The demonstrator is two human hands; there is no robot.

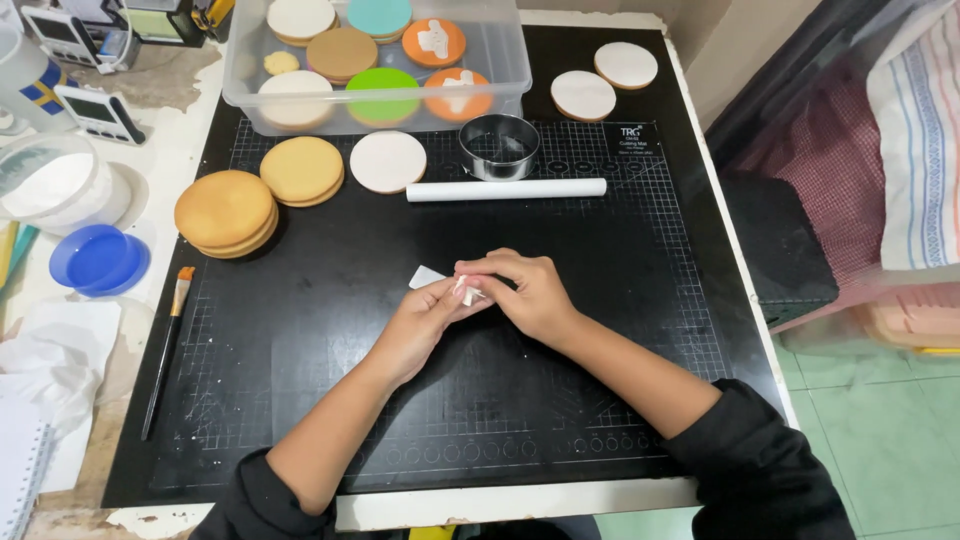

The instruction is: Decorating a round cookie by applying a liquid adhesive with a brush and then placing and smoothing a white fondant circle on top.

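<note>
- Head view: both hands meet above the middle of the black cutting mat (300,400), fingertips pressed together on a small white piece of soft paste (466,291).
- Left hand (425,320): fingers curled up under the piece, pinching it. Right hand (525,292): thumb and forefinger closed on the same piece from the other side.
- Small white triangular scrap (425,275): lies on the mat, just beyond the left fingertips.
- White rolling pin (505,189): lies crosswise on the mat, beyond the hands; metal ring cutter (499,146) just behind it.
- Stacks of plain round biscuits (225,212) and one white-topped biscuit (388,161): far-left part of the mat.
- Clear tub (250,70) of iced biscuits: at the mat's far edge.
- Thin brush (165,350): on the surface, along the mat's left edge.
- Risks, as judged: the piece is small and thin, so a hard pinch may tear or dent it; warm fingers may make it stick.
- A slip would drop it on the mat, where crumbs could mark it.
- A wide elbow sweep could set the rolling pin rolling or nudge the biscuit stacks.
</note>
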